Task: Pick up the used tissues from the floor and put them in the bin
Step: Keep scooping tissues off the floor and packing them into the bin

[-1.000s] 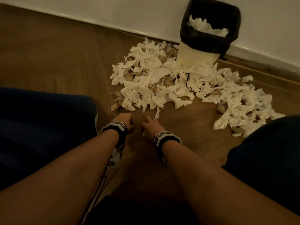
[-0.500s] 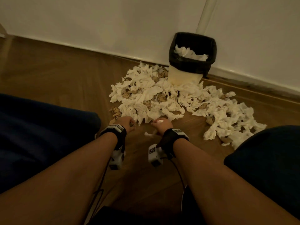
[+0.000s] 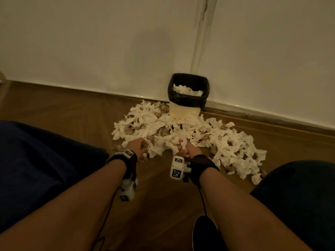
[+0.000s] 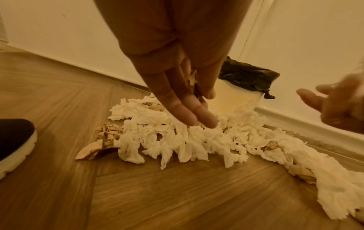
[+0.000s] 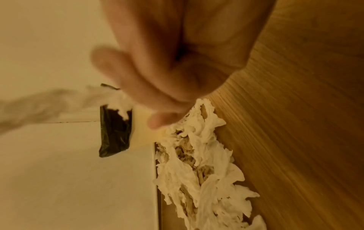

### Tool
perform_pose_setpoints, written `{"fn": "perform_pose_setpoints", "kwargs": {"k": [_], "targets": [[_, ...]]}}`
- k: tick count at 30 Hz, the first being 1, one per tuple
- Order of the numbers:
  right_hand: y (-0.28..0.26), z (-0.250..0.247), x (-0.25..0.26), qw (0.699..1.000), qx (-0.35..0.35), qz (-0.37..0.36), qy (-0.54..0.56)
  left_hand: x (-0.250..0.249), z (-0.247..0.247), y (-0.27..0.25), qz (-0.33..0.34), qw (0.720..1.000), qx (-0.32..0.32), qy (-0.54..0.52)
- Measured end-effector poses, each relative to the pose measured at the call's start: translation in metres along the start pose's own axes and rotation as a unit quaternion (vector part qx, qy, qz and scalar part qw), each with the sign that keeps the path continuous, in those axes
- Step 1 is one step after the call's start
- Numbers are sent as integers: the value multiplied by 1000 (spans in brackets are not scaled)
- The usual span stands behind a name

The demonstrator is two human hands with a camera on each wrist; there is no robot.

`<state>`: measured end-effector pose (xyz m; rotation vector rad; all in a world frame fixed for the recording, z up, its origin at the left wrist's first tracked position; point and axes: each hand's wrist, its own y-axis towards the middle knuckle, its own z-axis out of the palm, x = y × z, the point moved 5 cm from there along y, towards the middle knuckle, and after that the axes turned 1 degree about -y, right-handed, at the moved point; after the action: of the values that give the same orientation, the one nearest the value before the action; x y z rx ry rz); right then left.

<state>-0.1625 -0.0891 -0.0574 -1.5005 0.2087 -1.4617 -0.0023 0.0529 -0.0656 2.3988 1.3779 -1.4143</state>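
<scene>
A wide pile of crumpled white and brown tissues [image 3: 163, 129] [image 4: 187, 140] [image 5: 197, 163] lies on the wooden floor in front of the bin [image 3: 188, 100]. The bin is cream with a black liner [image 4: 248, 77] [image 5: 115, 132], stands against the wall, and holds white tissues. My left hand [image 3: 139, 149] [image 4: 187, 101] hovers over the pile's near edge and pinches a small brown tissue scrap [image 4: 193, 80] between thumb and fingers. My right hand [image 3: 188, 151] [image 5: 167, 93] is beside it, fingers curled round a white tissue [image 3: 183, 144] that sticks up from the fist.
A white wall with a baseboard [image 3: 272, 116] runs behind the bin. My knees in dark trousers [image 3: 45, 160] flank the arms on both sides. A dark shoe with a white sole [image 4: 11, 140] sits left of the pile; another shoe [image 3: 204, 232] is under my right arm.
Both hands have moved forward to the pile's near edge. The right hand has taken the small white tissue off the floor. The head view has tilted up.
</scene>
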Motion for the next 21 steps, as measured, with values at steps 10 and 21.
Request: {"fn": "perform_pose_setpoints", "kwargs": {"k": [10, 21], "targets": [[-53, 13, 54, 990, 95, -95, 45, -41, -14, -17, 57, 998, -3, -4], [-95, 32, 168, 963, 139, -169, 160, -172, -48, -15, 192, 980, -45, -18]]}}
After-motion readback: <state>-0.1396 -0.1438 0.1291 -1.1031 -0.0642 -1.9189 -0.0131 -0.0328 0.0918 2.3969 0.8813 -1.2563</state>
